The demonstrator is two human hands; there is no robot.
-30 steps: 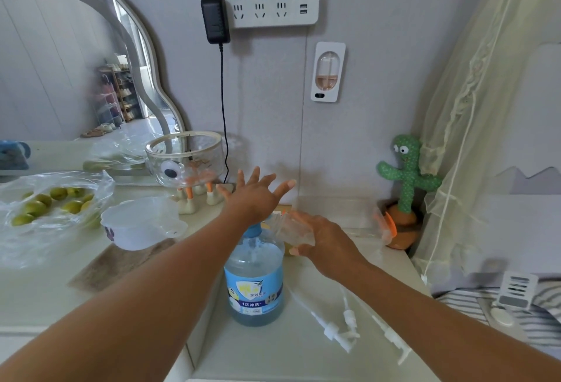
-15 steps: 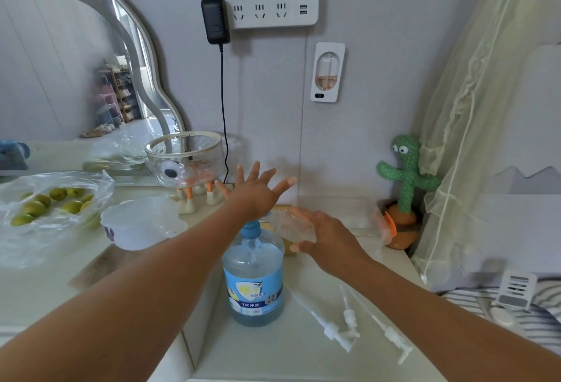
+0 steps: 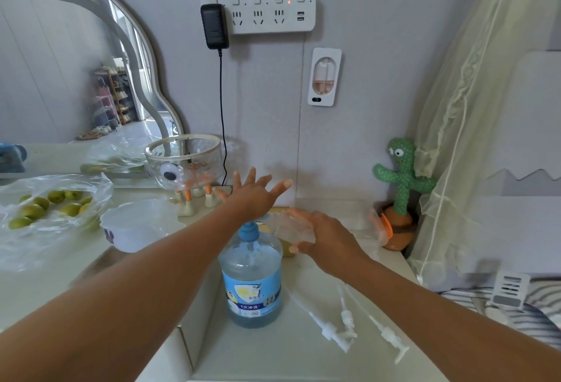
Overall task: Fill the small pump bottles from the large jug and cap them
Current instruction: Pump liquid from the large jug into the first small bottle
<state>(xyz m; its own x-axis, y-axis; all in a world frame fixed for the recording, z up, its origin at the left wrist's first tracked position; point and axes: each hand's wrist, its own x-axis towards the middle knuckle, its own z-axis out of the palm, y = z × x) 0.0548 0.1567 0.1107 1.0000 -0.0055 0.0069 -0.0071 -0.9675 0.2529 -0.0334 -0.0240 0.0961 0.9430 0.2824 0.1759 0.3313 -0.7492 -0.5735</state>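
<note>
The large jug (image 3: 252, 278) holds blue liquid and stands upright mid-table with its blue cap (image 3: 249, 229) on. My left hand (image 3: 253, 196) hovers just above and behind the cap, fingers spread wide, holding nothing. To the right of the jug's neck, my right hand (image 3: 326, 239) holds a small clear bottle (image 3: 288, 226) between thumb and fingers, tilted. Three white pump heads (image 3: 346, 324) with long tubes lie loose on the table in front of my right forearm.
A white lidded bowl (image 3: 136, 226) and a bag of green fruit (image 3: 45, 208) sit left. A glass bowl on duck feet (image 3: 185, 163) stands behind. A green cactus toy (image 3: 400, 181) and clear plastic (image 3: 361, 220) occupy the right corner. A cable hangs down the wall.
My left hand has risen slightly off the jug, so its blue cap now shows beneath the wrist. My right hand stays on the clear bottle.
</note>
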